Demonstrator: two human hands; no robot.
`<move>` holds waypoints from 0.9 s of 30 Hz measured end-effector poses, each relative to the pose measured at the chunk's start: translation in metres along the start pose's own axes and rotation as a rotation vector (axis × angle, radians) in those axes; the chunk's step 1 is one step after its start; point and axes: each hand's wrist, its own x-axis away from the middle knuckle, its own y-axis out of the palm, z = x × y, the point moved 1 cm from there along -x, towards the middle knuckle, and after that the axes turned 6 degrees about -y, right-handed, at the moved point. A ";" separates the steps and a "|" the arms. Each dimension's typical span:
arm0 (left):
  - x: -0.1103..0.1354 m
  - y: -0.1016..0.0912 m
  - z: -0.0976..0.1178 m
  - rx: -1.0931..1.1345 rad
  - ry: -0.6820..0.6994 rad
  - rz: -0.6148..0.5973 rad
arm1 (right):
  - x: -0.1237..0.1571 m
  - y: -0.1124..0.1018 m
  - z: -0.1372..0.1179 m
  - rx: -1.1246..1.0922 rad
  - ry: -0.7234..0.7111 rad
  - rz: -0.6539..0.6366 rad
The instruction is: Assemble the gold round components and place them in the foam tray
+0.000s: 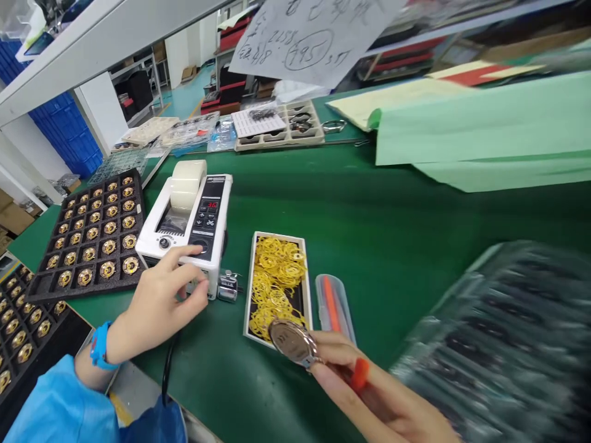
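Note:
My left hand (161,295) rests at the front of a white tape dispenser (187,221), index finger on its panel and thumb and fingers pinched at its outlet; what they pinch is hidden. A roll of clear tape (187,181) sits on top of the machine. My right hand (369,384) holds a round metal watch case (292,340) face down, above the near edge of a small tray of yellow rings (277,280). An orange tip (360,372) shows by my right fingers. A small metal counter (228,286) stands between dispenser and tray.
Black foam trays of gold watch heads (95,231) lie left on the green table (369,234). A clear tube with an orange tool (333,304) lies right of the ring tray. Blurred plastic trays (498,344) fill the right. Green sheets (484,129) and parts trays (279,126) lie behind.

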 end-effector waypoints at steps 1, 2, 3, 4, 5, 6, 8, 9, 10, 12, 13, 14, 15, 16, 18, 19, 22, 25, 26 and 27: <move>-0.003 0.000 0.002 -0.033 -0.005 -0.038 | -0.001 -0.001 -0.001 -0.041 0.045 -0.021; -0.005 0.000 0.004 -0.027 -0.009 -0.062 | -0.001 -0.002 -0.002 -0.087 0.104 -0.042; -0.006 0.001 0.005 0.020 -0.009 -0.081 | 0.000 -0.003 -0.002 -0.138 0.167 -0.059; -0.007 0.004 0.007 0.103 -0.006 -0.116 | 0.001 -0.004 -0.002 -0.192 0.234 -0.073; -0.007 0.008 0.009 0.209 -0.006 -0.185 | 0.002 -0.005 -0.002 -0.250 0.303 -0.089; -0.007 0.014 0.011 0.325 -0.008 -0.280 | 0.004 -0.005 -0.002 -0.306 0.363 -0.102; -0.006 0.029 0.013 0.514 -0.035 -0.487 | 0.004 -0.005 -0.003 -0.403 0.453 -0.125; -0.005 0.037 0.014 0.569 -0.062 -0.571 | 0.004 -0.004 -0.004 -0.439 0.489 -0.134; -0.004 0.044 0.014 0.595 -0.091 -0.630 | 0.004 -0.004 -0.004 -0.468 0.514 -0.138; -0.003 0.056 0.013 0.582 -0.142 -0.663 | 0.002 -0.002 -0.007 -0.515 0.548 -0.145; -0.002 0.060 0.012 0.550 -0.157 -0.654 | 0.001 -0.001 -0.008 -0.535 0.567 -0.154; -0.001 0.062 0.011 0.516 -0.164 -0.640 | 0.001 0.000 -0.009 -0.554 0.588 -0.166; -0.001 0.063 0.010 0.488 -0.164 -0.628 | 0.001 0.001 -0.010 -0.570 0.608 -0.175; 0.000 0.063 0.009 0.470 -0.160 -0.623 | 0.002 0.001 -0.011 -0.585 0.629 -0.180; 0.001 0.062 0.007 0.462 -0.159 -0.634 | 0.003 0.002 -0.012 -0.601 0.669 -0.185; 0.001 0.061 0.007 0.467 -0.159 -0.641 | 0.004 0.002 -0.012 -0.600 0.685 -0.184; 0.001 0.060 0.006 0.476 -0.156 -0.649 | 0.005 0.001 -0.011 -0.591 0.708 -0.192; 0.001 0.061 0.006 0.489 -0.151 -0.652 | 0.004 0.000 -0.012 -0.602 0.707 -0.192; 0.001 0.061 0.006 0.495 -0.151 -0.656 | 0.003 0.000 -0.013 -0.609 0.704 -0.192; 0.001 0.061 0.006 0.501 -0.152 -0.658 | 0.003 -0.001 -0.013 -0.615 0.701 -0.191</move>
